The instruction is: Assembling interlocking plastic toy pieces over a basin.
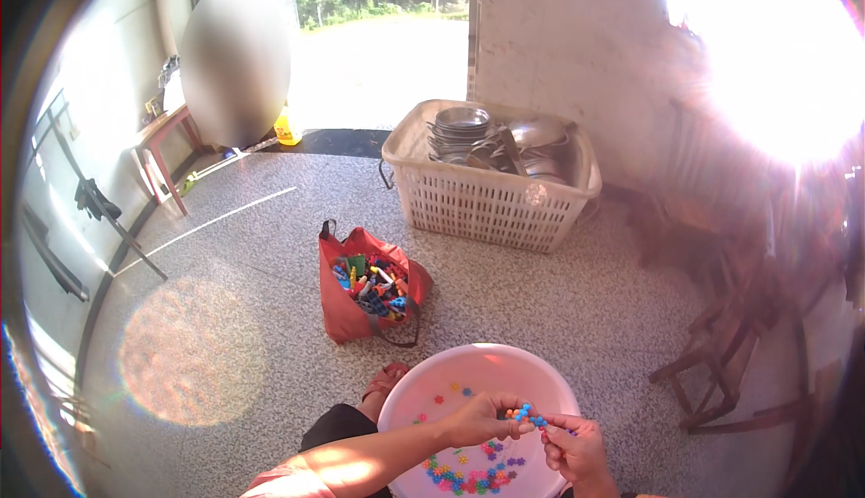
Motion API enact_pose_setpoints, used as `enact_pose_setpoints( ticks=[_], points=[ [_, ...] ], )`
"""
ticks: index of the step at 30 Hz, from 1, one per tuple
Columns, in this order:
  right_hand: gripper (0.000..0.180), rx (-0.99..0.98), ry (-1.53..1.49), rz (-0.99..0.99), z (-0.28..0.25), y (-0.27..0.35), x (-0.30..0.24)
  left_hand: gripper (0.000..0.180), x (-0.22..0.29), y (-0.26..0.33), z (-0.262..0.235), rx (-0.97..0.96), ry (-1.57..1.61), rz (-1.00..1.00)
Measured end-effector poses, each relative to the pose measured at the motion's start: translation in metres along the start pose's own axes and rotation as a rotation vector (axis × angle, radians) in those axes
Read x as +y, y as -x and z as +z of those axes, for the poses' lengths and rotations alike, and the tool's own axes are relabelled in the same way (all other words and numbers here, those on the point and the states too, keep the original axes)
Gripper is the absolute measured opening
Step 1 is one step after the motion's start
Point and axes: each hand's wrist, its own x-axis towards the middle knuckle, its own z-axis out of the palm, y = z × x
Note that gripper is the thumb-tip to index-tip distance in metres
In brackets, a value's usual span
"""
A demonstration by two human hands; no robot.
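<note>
Over a pink basin (416, 379), my left hand (491, 417) pinches a small chain of linked plastic snowflake pieces (525, 414), blue and orange. My right hand (577, 448) is closed at the chain's right end, its thumb and fingertips at a blue piece; a bit of pink or purple shows by those fingertips. Loose snowflake pieces (468, 480) in several colours lie in the bottom of the basin, mostly gathered on the near side. A few more are scattered toward its far left wall.
Beyond the basin stands a red bag (344, 304) full of mixed plastic toys (371, 284). Farther back, a white slatted basket (491, 205) holds metal bowls and pans (462, 129). Wooden chairs (721, 372) are at right, a small table (167, 129) at far left. A doorway opens behind.
</note>
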Motion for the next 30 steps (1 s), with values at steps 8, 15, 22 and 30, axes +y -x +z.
enact_pose_setpoints(
  ticks=[8, 15, 22, 30],
  points=[
    [0.022, -0.041, 0.076, 0.008, -0.004, 0.000, 0.004, 0.025, -0.004, 0.004, 0.001, -0.010, 0.007, -0.021],
    [0.021, -0.081, -0.069, 0.061, -0.002, -0.003, 0.001, 0.028, -0.001, 0.003, -0.003, -0.001, 0.011, -0.075],
    [0.024, 0.057, -0.412, -0.009, -0.005, -0.020, -0.005, 0.024, 0.030, 0.006, -0.006, 0.145, 0.289, -0.041],
    [0.022, -0.063, -0.324, -0.088, -0.011, -0.012, 0.001, 0.030, 0.022, 0.008, -0.007, 0.055, 0.182, -0.051]
  ],
)
